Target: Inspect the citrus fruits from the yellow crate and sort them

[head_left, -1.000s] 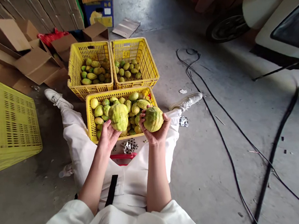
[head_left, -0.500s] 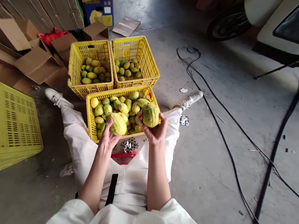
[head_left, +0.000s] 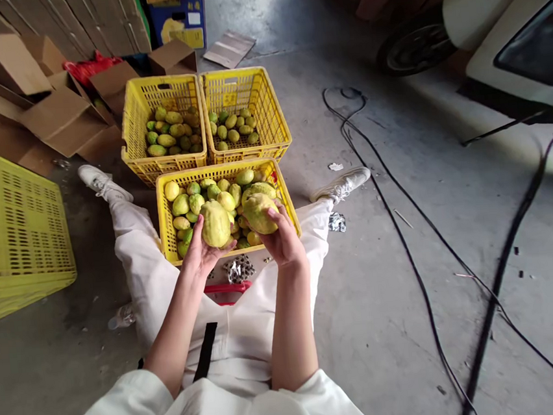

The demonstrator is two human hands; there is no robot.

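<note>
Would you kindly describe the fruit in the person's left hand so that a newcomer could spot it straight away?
Three yellow crates stand on the concrete floor; take the nearest crate, between the person's outstretched legs. Over its near edge the left hand holds up a fruit, beside another fruit in the right hand. It is pale yellow-green and ridged, far bigger than the loose fruits in the crate.

Both bare forearms reach forward, hands raised side by side.
Left hand (head_left: pixel 201 252) cupped palm-up, fingers curled closed; right hand (head_left: pixel 283 236) turned palm-down, fingers clasped, wrist bent.
</note>
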